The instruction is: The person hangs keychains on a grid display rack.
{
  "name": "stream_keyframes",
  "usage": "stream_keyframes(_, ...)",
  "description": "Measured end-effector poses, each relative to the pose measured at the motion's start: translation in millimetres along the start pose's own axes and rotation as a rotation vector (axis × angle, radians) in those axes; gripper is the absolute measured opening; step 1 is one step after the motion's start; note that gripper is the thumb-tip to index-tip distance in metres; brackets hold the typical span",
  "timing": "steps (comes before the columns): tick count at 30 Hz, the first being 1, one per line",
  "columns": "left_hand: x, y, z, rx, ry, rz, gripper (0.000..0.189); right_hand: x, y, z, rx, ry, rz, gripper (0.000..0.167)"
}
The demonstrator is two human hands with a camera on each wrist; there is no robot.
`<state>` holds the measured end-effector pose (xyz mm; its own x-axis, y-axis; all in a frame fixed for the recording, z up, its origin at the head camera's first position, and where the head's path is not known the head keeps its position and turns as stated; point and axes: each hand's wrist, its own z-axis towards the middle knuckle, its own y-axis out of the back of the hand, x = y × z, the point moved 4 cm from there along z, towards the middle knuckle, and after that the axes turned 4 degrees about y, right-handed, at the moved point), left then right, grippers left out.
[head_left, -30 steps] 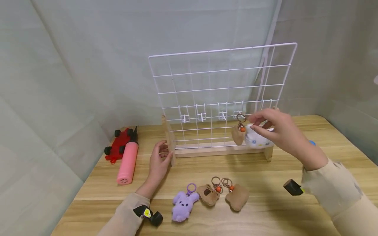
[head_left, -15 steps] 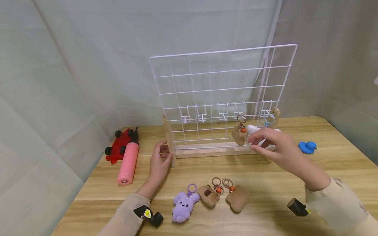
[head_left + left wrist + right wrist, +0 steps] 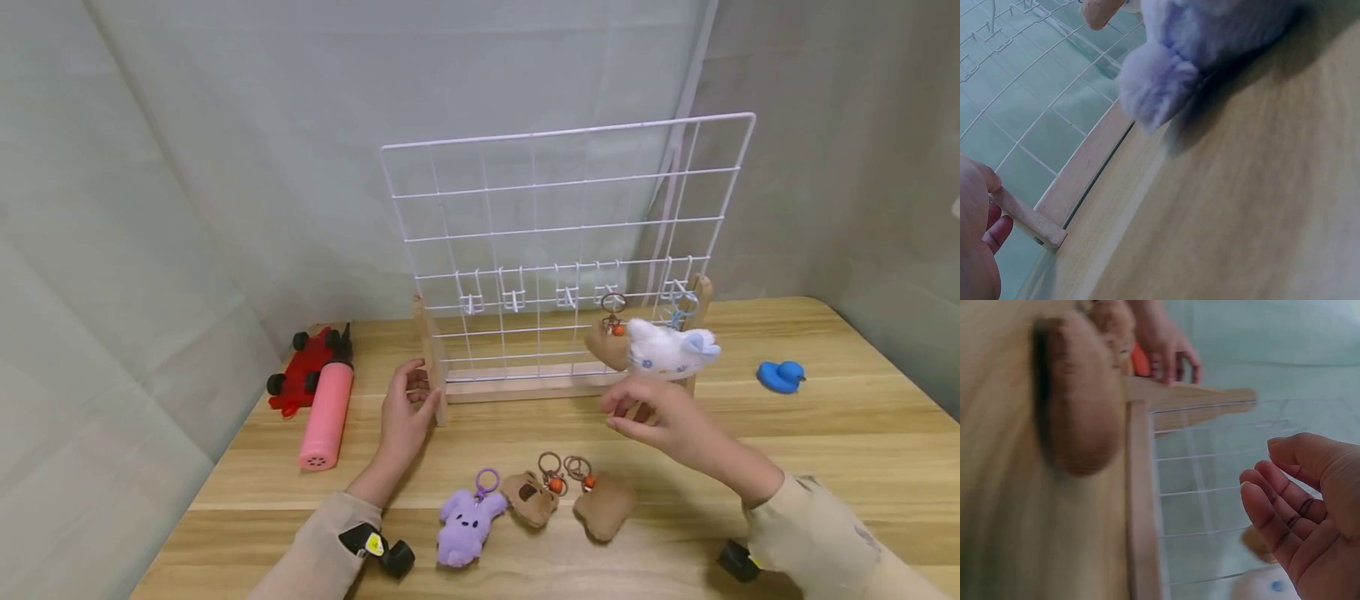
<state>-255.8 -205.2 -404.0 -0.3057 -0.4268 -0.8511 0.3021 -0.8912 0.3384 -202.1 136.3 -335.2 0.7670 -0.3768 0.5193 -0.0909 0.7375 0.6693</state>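
A white wire grid rack with a wooden base [image 3: 517,386] stands upright on the table. My left hand [image 3: 403,412] grips its left wooden upright [image 3: 1029,219], thumb on one side and fingers on the other. At the rack's right end hangs a white cat plush keychain [image 3: 667,352] by a light blue ring, beside a hanging brown plush keychain [image 3: 606,346]. Just below the cat, my right hand [image 3: 663,423] has loosely bent fingers with nothing between them. Nearer me lie a purple plush keychain [image 3: 467,527], a brown bear keychain [image 3: 531,498] and another brown plush keychain [image 3: 606,507].
Several white hooks [image 3: 567,297] sit in a row on the grid. Left of the rack lie a pink cylinder [image 3: 327,417] with a black end and a red toy car [image 3: 303,367]. A blue toy duck [image 3: 781,377] rests on the right of the table.
My right hand has let go of the white cat keychain and moved down toward me, leaving it hanging. The blue duck has come into full view. The left hand has stayed put.
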Motion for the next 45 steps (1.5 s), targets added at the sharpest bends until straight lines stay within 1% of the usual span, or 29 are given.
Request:
stream_keyframes(5,0.3,-0.8,0.1,0.000,-0.013,-0.006,0.046,-17.2,-17.4,-6.9,0.070,-0.057,0.008,0.015)
stream_keyframes(11,0.6,-2.0,-0.9,0.010,0.003,-0.009,0.046,-30.5,-27.7,-10.8,0.096,-0.065,-0.003,0.016)
stream_keyframes(15,-0.2,-1.6,-0.8,0.012,0.008,-0.007,0.047,-34.8,-33.6,-10.7,0.143,-0.083,0.018,0.016)
stream_keyframes(23,-0.3,-1.1,-0.2,0.014,0.005,-0.002,0.047,-36.0,-45.5,-9.7,0.227,-0.084,0.050,0.020)
stream_keyframes(28,-0.1,-1.5,-0.9,0.007,0.004,-0.003,0.046,-33.5,-51.9,-8.5,0.303,-0.068,0.029,0.022)
stream_keyframes(31,0.1,-1.6,-0.9,0.003,0.005,-0.002,0.047,-33.8,-56.9,-8.7,0.335,-0.052,0.012,0.021)
stream_keyframes(35,0.1,-1.4,-0.9,0.006,0.015,0.001,0.047,-33.2,-61.2,-8.2,0.361,-0.038,-0.006,0.020)
stream_keyframes(40,-0.9,-0.8,-1.0,0.013,0.022,0.009,0.047,-31.2,-63.6,-7.9,0.393,-0.045,-0.034,0.021)
stream_keyframes(45,-1.2,-0.3,-0.5,0.012,0.019,0.015,0.047,-29.6,-65.0,-7.1,0.404,-0.021,-0.069,0.023)
